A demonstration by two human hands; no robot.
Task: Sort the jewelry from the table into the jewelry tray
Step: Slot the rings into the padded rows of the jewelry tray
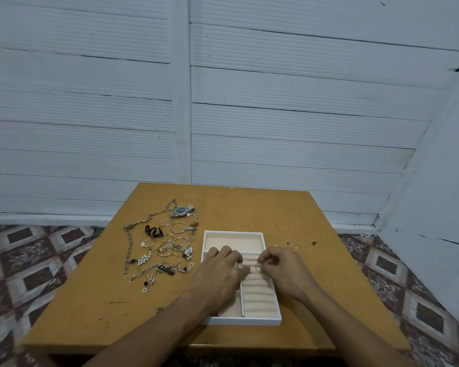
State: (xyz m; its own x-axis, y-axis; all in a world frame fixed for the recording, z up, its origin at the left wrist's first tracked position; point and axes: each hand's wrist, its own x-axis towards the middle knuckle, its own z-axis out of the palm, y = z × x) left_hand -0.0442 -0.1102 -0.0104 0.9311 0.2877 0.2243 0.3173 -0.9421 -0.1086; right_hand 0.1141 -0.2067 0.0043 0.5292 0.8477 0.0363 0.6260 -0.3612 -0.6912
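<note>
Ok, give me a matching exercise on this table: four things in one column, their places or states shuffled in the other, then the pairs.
Things
1. wristwatch
2. jewelry tray
3. right hand
4. long chain

Places or states
A. pinches a thin ring over the tray
B. runs along the left edge of the jewelry pile
C. lies at the far end of the pile
D. white-walled, to the right of the pile

Pairs: 1-C, 2-D, 3-A, 4-B

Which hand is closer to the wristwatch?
Left. The left hand is over the left side of the jewelry tray, toward the wristwatch; the right hand, pinching a thin ring, is farther right.
</note>
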